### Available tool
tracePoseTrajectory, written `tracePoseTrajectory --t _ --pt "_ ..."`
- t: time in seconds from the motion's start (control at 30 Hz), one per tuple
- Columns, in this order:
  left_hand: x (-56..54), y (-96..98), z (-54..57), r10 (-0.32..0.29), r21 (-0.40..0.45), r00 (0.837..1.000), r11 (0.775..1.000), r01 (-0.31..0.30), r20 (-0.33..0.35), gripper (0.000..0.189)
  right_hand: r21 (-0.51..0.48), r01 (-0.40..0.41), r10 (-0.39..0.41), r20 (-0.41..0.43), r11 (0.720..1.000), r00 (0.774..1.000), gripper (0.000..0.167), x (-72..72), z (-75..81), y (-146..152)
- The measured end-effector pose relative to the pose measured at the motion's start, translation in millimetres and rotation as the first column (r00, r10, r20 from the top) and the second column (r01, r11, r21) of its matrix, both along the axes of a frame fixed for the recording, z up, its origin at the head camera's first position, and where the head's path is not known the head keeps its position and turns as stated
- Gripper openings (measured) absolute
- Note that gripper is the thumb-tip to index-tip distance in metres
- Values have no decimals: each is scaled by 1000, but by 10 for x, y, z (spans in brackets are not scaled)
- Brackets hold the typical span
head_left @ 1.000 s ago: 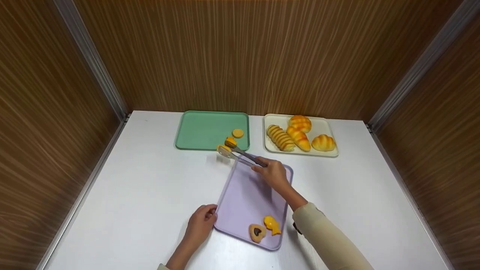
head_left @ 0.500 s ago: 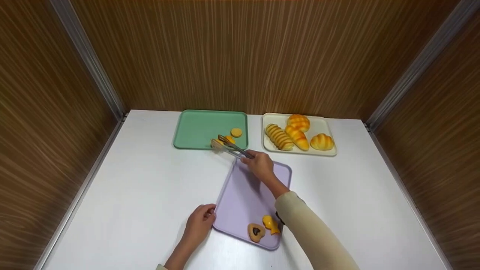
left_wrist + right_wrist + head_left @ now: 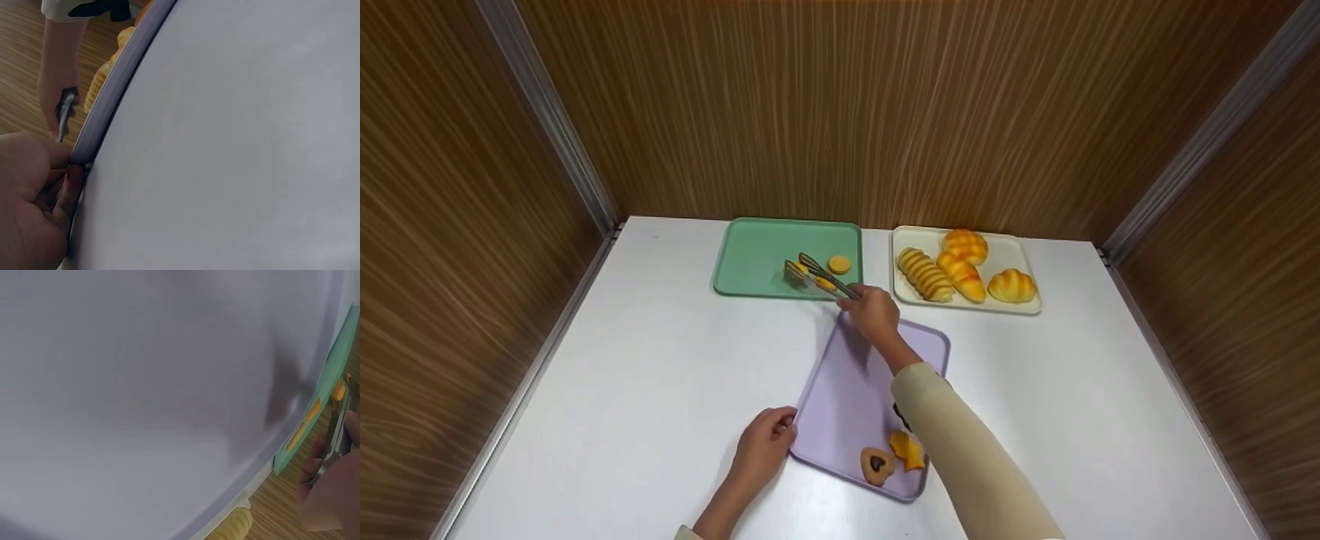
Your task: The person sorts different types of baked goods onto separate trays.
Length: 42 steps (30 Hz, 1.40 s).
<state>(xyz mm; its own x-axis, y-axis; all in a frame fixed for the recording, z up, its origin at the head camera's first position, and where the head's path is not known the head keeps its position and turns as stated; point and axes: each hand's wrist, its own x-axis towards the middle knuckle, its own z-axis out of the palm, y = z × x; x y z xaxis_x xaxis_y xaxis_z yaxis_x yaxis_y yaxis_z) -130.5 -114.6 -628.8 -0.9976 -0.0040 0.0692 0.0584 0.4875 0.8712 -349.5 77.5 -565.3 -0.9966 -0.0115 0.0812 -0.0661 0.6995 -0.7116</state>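
Observation:
My right hand [image 3: 874, 311] grips a pair of metal tongs [image 3: 835, 277] whose tips are over the green tray [image 3: 757, 259]. In the right wrist view, an orange-yellow piece [image 3: 338, 390] sits between the tongs' ends; its kind is unclear. Another yellow piece [image 3: 825, 284] lies beneath the tongs, partly hidden, and a round biscuit [image 3: 839, 264] is just to their right. My left hand [image 3: 763, 446] pinches the left rim of the purple tray [image 3: 840, 397]. Near that tray's front end lie a heart-shaped biscuit [image 3: 877, 466] and a yellow fish-shaped piece [image 3: 908, 450].
A cream tray [image 3: 997, 251] at the back right bears several breads, including a striped roll [image 3: 925, 275] and a round bun [image 3: 964, 247]. Wood-patterned panels [image 3: 840, 112] enclose the white table [image 3: 660, 352] at the back and both sides.
My right hand has moved the tongs away from me and slightly left, from the green tray's front edge to over its inside. My left hand stays at the purple tray's rim.

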Motion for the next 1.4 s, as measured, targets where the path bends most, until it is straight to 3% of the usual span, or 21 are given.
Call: tracePoseTrajectory --t 0.3,0.67,0.87,1.13,1.4 --pt "3 0 10 -9 14 1000 1000 9 -12 26 1 31 -31 39 1000 999 51 -43 9 -118" --pt "8 -6 7 5 -6 1000 1000 -5 2 26 -47 -1 2 27 999 1000 46 90 101 117" --pt "22 12 20 2 -2 1000 1000 -2 15 26 -94 -73 73 -9 993 997 48 320 156 304" --pt "12 18 46 8 -7 998 1000 -7 65 28 -126 -149 144 -46 981 989 47 767 114 555" --pt "4 7 38 -8 1 998 1000 8 59 29 -31 -142 139 -76 989 987 45 1098 37 851"
